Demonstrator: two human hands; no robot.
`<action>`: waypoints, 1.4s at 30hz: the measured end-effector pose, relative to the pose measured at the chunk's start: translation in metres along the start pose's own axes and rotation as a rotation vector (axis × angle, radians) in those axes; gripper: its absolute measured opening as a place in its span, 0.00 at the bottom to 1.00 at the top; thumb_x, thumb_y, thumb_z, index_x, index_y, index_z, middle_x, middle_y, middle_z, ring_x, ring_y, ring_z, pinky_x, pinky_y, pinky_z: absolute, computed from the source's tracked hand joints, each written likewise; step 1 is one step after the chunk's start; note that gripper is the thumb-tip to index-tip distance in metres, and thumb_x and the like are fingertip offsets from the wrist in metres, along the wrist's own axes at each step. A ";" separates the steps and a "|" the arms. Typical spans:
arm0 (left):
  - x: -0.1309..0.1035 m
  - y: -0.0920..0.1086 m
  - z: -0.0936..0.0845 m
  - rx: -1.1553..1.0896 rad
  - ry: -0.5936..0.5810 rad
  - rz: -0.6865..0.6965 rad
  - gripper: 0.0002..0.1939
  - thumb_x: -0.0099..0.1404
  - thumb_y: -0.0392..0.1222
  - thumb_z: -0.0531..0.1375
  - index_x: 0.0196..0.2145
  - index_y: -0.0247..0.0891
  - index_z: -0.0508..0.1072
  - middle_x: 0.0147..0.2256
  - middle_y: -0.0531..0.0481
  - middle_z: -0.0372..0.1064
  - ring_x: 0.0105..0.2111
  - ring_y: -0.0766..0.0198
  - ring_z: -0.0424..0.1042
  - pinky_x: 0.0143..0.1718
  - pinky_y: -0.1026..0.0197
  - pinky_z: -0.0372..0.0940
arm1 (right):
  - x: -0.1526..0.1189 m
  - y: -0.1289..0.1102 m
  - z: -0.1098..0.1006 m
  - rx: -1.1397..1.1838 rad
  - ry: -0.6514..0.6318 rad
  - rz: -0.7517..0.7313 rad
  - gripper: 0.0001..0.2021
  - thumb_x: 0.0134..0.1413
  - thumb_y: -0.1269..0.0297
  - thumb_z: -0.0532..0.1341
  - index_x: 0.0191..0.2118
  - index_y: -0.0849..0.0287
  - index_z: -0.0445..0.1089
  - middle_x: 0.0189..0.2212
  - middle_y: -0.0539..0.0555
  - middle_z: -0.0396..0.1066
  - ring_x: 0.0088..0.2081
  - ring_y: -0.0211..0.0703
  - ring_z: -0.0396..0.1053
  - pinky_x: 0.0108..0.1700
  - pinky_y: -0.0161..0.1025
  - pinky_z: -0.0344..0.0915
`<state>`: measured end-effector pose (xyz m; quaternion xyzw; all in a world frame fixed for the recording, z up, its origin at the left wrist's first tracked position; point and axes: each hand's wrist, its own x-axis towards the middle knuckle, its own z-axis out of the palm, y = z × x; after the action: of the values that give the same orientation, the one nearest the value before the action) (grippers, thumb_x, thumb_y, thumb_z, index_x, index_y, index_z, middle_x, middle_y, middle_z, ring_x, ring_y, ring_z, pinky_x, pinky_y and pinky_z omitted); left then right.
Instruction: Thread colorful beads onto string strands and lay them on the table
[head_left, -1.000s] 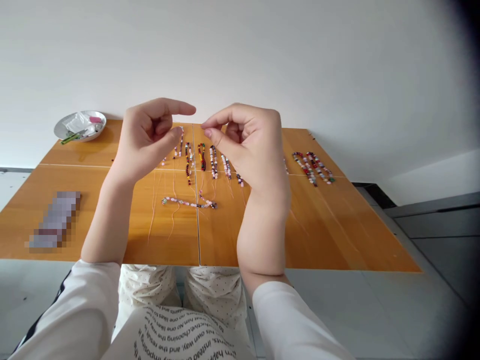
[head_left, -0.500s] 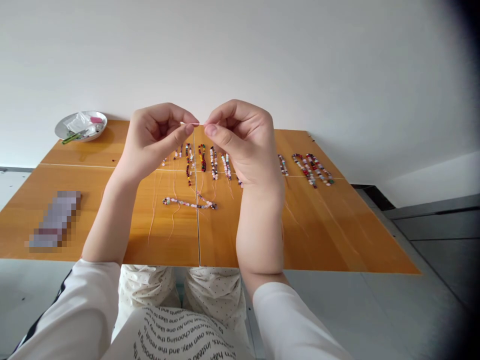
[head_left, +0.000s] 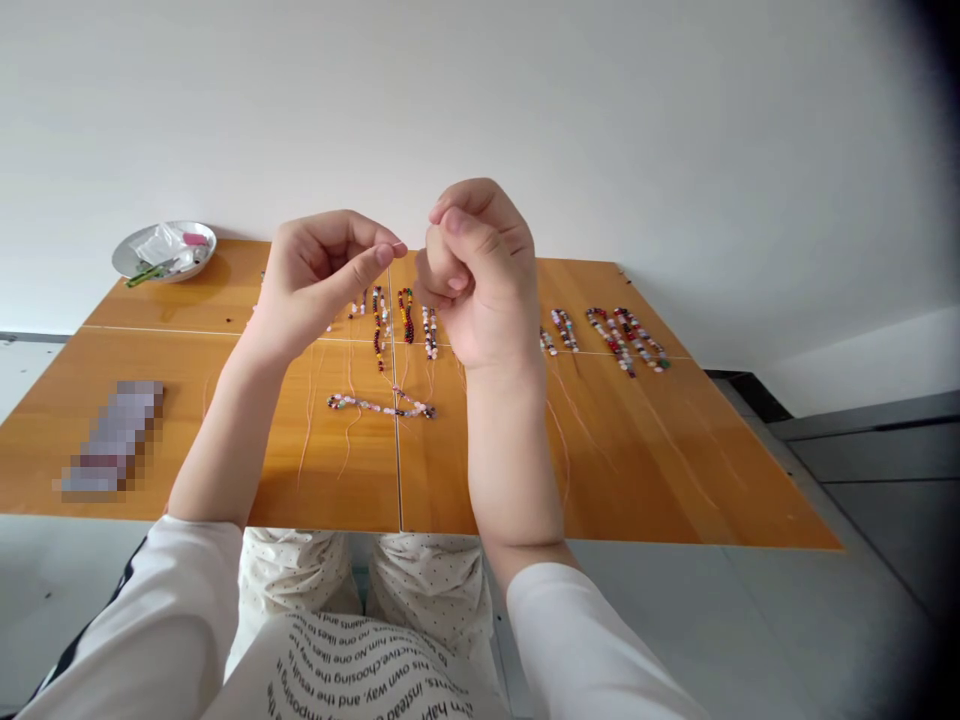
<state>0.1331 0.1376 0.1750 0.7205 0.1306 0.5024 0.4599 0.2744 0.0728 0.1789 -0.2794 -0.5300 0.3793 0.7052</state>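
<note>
Above the table, my left hand [head_left: 322, 280] is closed in a pinch, thumb against forefinger. A short bit of thin pink thread [head_left: 398, 244] shows at its fingertips. My right hand [head_left: 484, 270] is raised just to the right, fingers curled and thumb pressed on the forefinger; anything in it is too fine or hidden to make out. Beneath the hands lie several beaded strings in a row, among them a dark red and yellow one [head_left: 406, 316]. Closer to me, a pale beaded string [head_left: 379, 406] lies crosswise.
A white plate [head_left: 204, 262] with a plastic bag and a green-handled tool stands at the back left. A blurred, pixelated object [head_left: 116, 437] lies on the wooden table [head_left: 675, 440] at left. Loose thread tails trail toward me. A wall rises behind the table.
My right hand has lifted slightly and turned, its fingers curling from a pinch into a tighter fist. My left hand keeps its pinch and has shifted slightly right.
</note>
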 end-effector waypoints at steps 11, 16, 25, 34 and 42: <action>-0.001 -0.008 0.004 0.082 0.074 0.051 0.19 0.54 0.56 0.71 0.38 0.41 0.78 0.29 0.52 0.67 0.17 0.79 0.52 0.14 0.67 0.45 | 0.003 0.011 -0.005 -0.029 -0.010 0.038 0.12 0.53 0.54 0.68 0.31 0.53 0.67 0.15 0.41 0.43 0.18 0.30 0.37 0.20 0.37 0.35; 0.000 -0.021 0.014 0.038 0.194 0.201 0.16 0.57 0.53 0.71 0.38 0.41 0.80 0.32 0.51 0.69 0.18 0.80 0.54 0.14 0.70 0.45 | -0.001 0.009 0.000 -0.142 0.002 0.109 0.14 0.56 0.50 0.65 0.32 0.53 0.67 0.18 0.42 0.44 0.18 0.28 0.41 0.20 0.32 0.41; 0.000 -0.017 0.017 -0.021 0.232 0.316 0.10 0.60 0.48 0.69 0.29 0.39 0.78 0.27 0.53 0.66 0.16 0.81 0.51 0.14 0.68 0.43 | -0.001 0.006 -0.004 -0.018 -0.088 0.129 0.10 0.57 0.58 0.67 0.31 0.57 0.70 0.18 0.42 0.44 0.19 0.30 0.41 0.21 0.35 0.40; 0.003 -0.022 0.014 -0.185 0.180 0.147 0.16 0.60 0.54 0.68 0.31 0.39 0.73 0.21 0.58 0.56 0.15 0.79 0.48 0.14 0.67 0.41 | -0.001 -0.008 -0.017 -0.103 -0.086 0.198 0.07 0.59 0.62 0.60 0.40 0.56 0.74 0.23 0.49 0.67 0.22 0.35 0.58 0.23 0.35 0.56; 0.004 -0.024 0.010 -0.291 0.097 0.118 0.13 0.62 0.50 0.68 0.32 0.39 0.71 0.16 0.62 0.51 0.13 0.78 0.44 0.14 0.65 0.43 | -0.005 -0.010 -0.023 -0.332 -0.126 0.078 0.06 0.52 0.63 0.70 0.33 0.58 0.75 0.28 0.48 0.73 0.27 0.31 0.67 0.28 0.30 0.66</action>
<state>0.1498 0.1484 0.1573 0.6276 0.0357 0.5762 0.5223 0.2982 0.0633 0.1773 -0.3880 -0.6173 0.3303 0.5994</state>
